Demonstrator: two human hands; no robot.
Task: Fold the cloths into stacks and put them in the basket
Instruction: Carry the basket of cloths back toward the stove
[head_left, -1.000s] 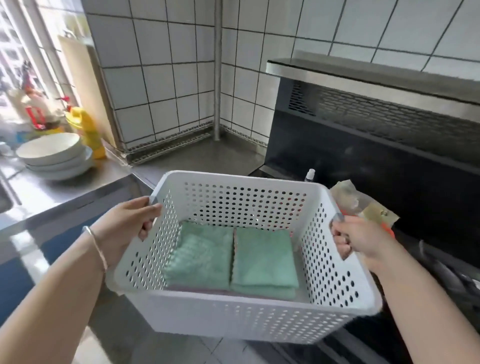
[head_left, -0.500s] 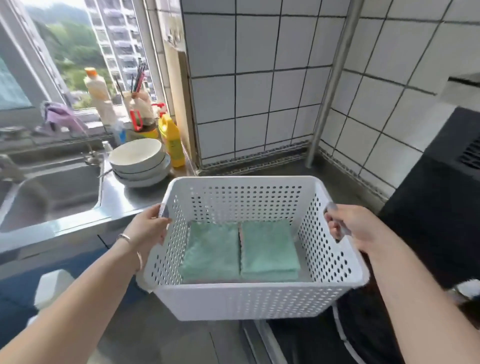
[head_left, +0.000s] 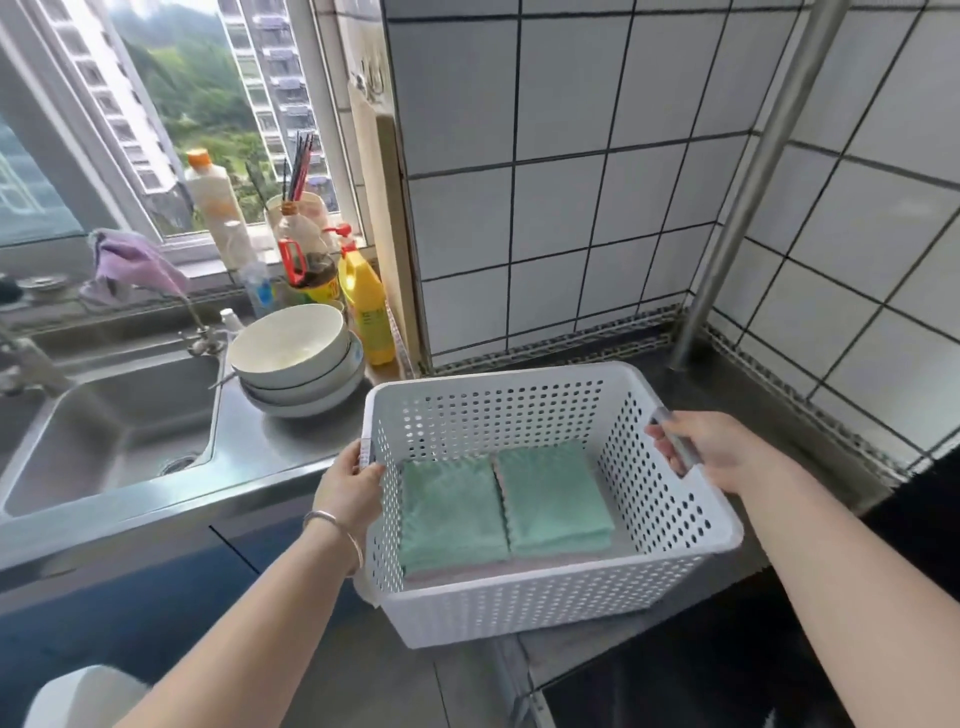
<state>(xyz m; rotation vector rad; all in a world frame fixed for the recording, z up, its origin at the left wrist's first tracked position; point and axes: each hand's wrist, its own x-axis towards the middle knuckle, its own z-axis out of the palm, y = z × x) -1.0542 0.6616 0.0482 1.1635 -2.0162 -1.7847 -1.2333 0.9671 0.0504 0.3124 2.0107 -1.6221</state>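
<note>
"Where's the basket (head_left: 545, 519) just now?"

"Between my 2 hands, over the front edge of the steel worktop (head_left: 291, 447). My left hand (head_left: 353, 486) curls around the left rim, and my right hand (head_left: 711, 447) wraps the slot handle on the right wall. The 2 stacks of green cloths (head_left: 498, 499) lie side by side on its floor, touching along the middle, with something pink beneath them."

"How does it handle?"

"Light, I'd say: thin perforated plastic, soft cloths. The walls probably flex, so I'd hold it by the rim and handle, not the sides. The stacks are loose and could slide if I tilt it."

"Any room to set it down?"

"There's bare steel behind it, running to the tiled corner and the upright pipe (head_left: 748, 197). The stacked bowls (head_left: 296, 364) stand just left of the basket, so I'd keep it right of them. The sink (head_left: 109, 431) lies beyond them."
</note>
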